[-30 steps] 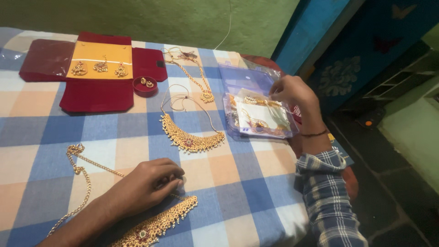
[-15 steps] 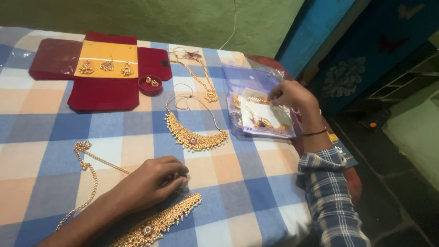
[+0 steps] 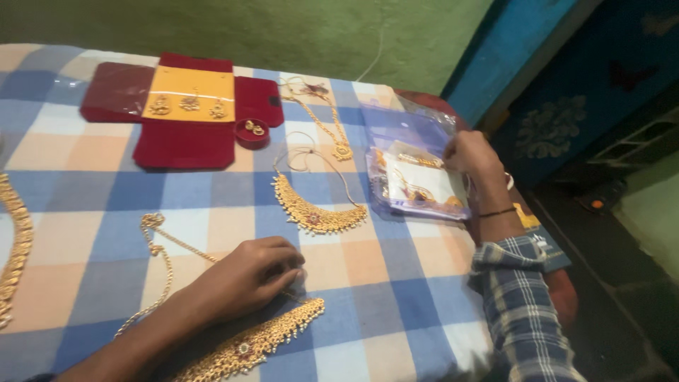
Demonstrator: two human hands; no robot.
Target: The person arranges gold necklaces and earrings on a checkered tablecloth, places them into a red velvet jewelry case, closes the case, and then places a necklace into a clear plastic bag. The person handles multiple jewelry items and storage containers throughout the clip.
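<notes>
My left hand (image 3: 244,277) rests with curled fingers on the thin chain of a broad gold necklace (image 3: 254,343) that lies near the table's front edge; its chain (image 3: 164,244) loops away to the left. My right hand (image 3: 472,159) pinches the right edge of a clear plastic packet (image 3: 417,187) holding gold jewellery on a white card. Between the hands lies a gold bib necklace with a red stone (image 3: 315,212), flat on the cloth.
The table has a blue and orange checked cloth (image 3: 396,297). An unfolded maroon jewellery case (image 3: 184,145) with earrings on its yellow panel (image 3: 187,95) lies at the back. A long thin necklace (image 3: 325,120) lies beside it, another gold necklace (image 3: 15,247) at the left edge. A blue door (image 3: 566,92) stands to the right.
The view has swung a little left and down, bringing in the necklace at the left edge. Both hands stay where they were, left on the chain, right on the packet.
</notes>
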